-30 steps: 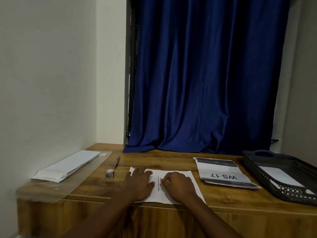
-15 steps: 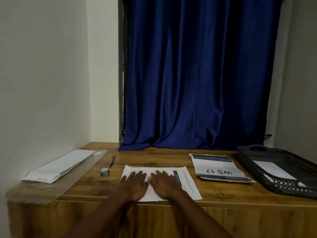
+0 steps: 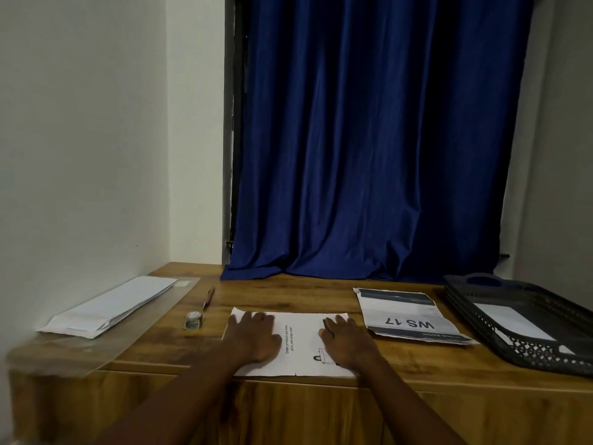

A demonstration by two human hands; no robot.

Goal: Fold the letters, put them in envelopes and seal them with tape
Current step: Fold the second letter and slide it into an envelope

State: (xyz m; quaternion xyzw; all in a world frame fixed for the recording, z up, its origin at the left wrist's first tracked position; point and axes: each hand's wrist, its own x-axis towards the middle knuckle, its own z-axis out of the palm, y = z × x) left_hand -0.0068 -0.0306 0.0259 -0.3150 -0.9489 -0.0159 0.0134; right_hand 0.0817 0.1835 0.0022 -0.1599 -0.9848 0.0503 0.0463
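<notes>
Two hands flat on one printed paper letter (image 3: pixel 301 342) at the wooden desk's (image 3: pixel 288 290) front edge: left hand (image 3: pixel 255 335) and right hand (image 3: pixel 345 340) press with fingers straight, gripping nothing. One white envelope stack (image 3: pixel 109 305) lies far left; tape roll (image 3: pixel 192 319) is blurry; the perforated plastic tray (image 3: pixel 526 351) is cut off right.

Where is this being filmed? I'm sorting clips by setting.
Probably a room set up as a small mailing workstation: a wooden counter against a blue curtain, with a sign reading WS 17, stacked envelopes and a dark tray.
</notes>
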